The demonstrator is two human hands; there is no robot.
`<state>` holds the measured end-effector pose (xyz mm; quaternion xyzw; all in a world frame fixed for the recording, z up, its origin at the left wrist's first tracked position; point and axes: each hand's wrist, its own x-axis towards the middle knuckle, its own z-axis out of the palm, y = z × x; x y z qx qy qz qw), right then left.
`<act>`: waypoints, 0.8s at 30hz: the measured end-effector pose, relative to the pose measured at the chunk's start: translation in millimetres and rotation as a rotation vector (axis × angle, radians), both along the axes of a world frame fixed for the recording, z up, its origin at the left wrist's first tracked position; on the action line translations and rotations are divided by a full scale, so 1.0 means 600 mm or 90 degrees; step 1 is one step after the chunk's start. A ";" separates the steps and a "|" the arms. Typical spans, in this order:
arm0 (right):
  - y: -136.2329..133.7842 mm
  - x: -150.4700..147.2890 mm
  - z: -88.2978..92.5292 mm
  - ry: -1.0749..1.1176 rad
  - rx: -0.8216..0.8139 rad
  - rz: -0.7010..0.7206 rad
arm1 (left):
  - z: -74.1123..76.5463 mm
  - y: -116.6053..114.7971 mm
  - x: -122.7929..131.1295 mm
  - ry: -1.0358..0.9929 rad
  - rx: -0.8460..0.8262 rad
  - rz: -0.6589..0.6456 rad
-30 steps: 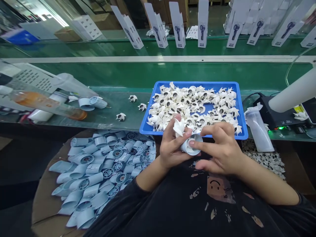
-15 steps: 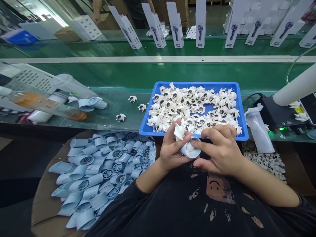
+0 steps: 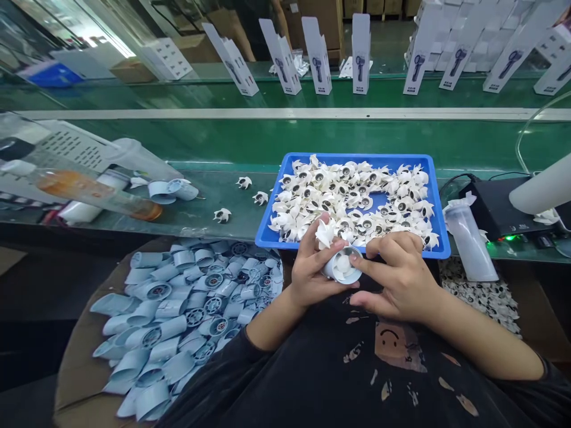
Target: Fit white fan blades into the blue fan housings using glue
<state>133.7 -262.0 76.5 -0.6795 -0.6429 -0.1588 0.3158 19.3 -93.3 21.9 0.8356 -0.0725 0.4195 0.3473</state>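
My left hand [image 3: 314,261] is closed around a light blue fan housing [image 3: 329,272], its round opening tilted up toward me. Inside that opening sits a white fan impeller [image 3: 343,266]. A second white impeller [image 3: 325,233] is tucked between the thumb and forefinger of the same hand. My right hand [image 3: 399,276] has its forefinger stretched out to the housing's right rim, with the thumb apart below and the other fingers bent. Just beyond both hands is a blue tray [image 3: 263,233] heaped with white impellers [image 3: 303,193].
A round cardboard bin [image 3: 74,362] of light blue housings [image 3: 165,351] stands at lower left. Three loose impellers [image 3: 222,215] lie left of the tray. A bottle [image 3: 96,193] lies at left; a clear plastic cup [image 3: 471,241] and black box [image 3: 499,205] are at right. White cartons [image 3: 360,53] line the back.
The right forefinger has shifted from inside the housing's opening to its rim, so the impeller inside shows more. The left hand keeps its hold. The whole view has shifted slightly.
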 end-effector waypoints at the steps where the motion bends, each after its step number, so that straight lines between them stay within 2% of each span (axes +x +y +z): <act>1: -0.001 0.001 -0.001 0.014 0.005 0.015 | -0.001 0.001 0.000 0.003 -0.006 0.004; 5: 0.001 0.004 -0.009 0.048 -0.003 0.030 | -0.005 0.004 0.004 0.001 -0.028 0.010; 10: 0.007 0.006 -0.014 -0.008 -0.032 0.024 | -0.008 0.007 0.009 0.003 -0.037 -0.033; 14: 0.006 0.006 -0.008 -0.008 0.010 0.021 | -0.014 0.016 0.015 0.016 -0.128 -0.120; 18: 0.007 0.003 0.000 0.008 -0.003 0.038 | -0.023 0.024 0.023 0.050 -0.221 -0.208; 24: 0.008 0.000 0.004 0.001 0.058 0.055 | -0.027 0.028 0.034 0.035 -0.233 -0.290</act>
